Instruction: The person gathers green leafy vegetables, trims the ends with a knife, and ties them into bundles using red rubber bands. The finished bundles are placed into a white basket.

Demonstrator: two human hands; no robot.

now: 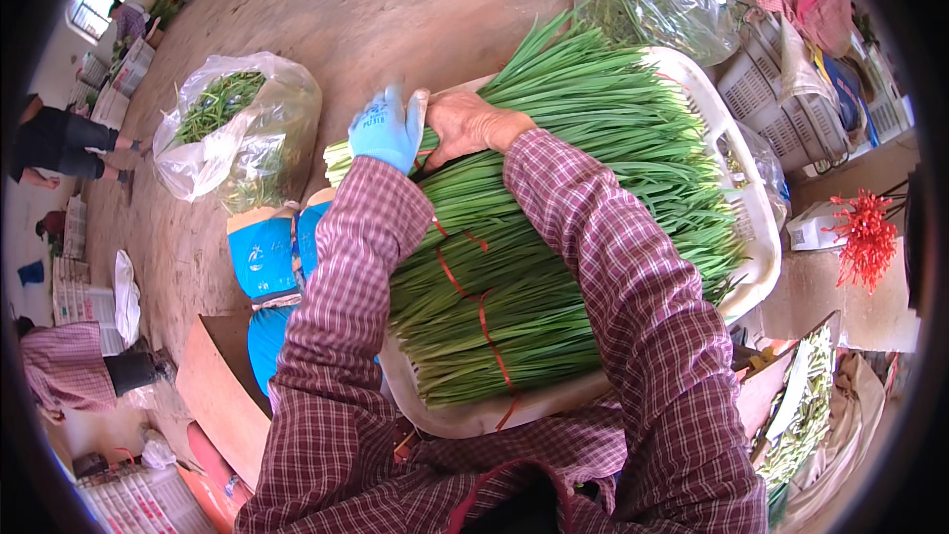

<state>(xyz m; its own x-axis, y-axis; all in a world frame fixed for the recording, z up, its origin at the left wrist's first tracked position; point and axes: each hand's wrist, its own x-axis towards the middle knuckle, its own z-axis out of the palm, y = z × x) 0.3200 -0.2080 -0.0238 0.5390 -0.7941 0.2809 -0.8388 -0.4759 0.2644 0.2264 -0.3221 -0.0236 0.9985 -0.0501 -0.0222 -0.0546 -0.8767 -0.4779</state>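
Note:
A white plastic crate (760,226) is heaped with bundles of long flat green leaves, likely garlic chives (593,96), some tied with red ribbon (485,326). My left hand (384,126), in a light blue glove, lies over a bundle whose pale cut ends (337,163) stick out to its left. Bare, my right hand (471,126) curls round the same bundle just beside the glove. A bit of red tie shows between the two hands. The fingertips under the bundle are hidden.
Clear plastic bags (289,111) with green trimmings stand on the floor left and at the upper right (667,0). Red ties (866,237) hang at the right, near stacked crates (775,96). A wooden box (222,400) sits lower left. Other people are at the far left.

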